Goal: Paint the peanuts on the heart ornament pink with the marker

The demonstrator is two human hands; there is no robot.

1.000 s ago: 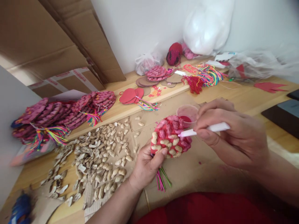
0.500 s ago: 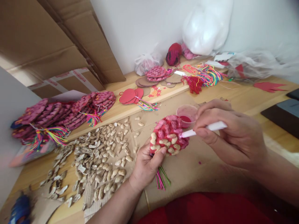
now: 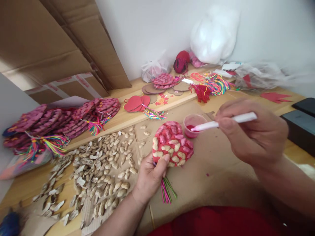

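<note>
My left hand (image 3: 150,175) grips the lower edge of a red disc covered with peanut shells (image 3: 172,147), part of them painted pink. Coloured threads (image 3: 167,191) hang from the disc below my fingers. My right hand (image 3: 251,134) holds a white brush (image 3: 223,122) like a pen. Its tip rests in a small clear cup of red paint (image 3: 193,125) that stands just right of the disc.
Loose peanut shells (image 3: 98,173) lie spread over cardboard (image 3: 216,164) to the left. Stacks of finished pink discs with tassels (image 3: 61,121) sit at the back left. Red paper hearts (image 3: 135,102), coloured threads (image 3: 211,85) and plastic bags (image 3: 214,36) line the back. A dark box (image 3: 300,123) stands at right.
The brush tip has left the disc and moved up and right into the paint cup. My left hand with the disc has shifted slightly left and down.
</note>
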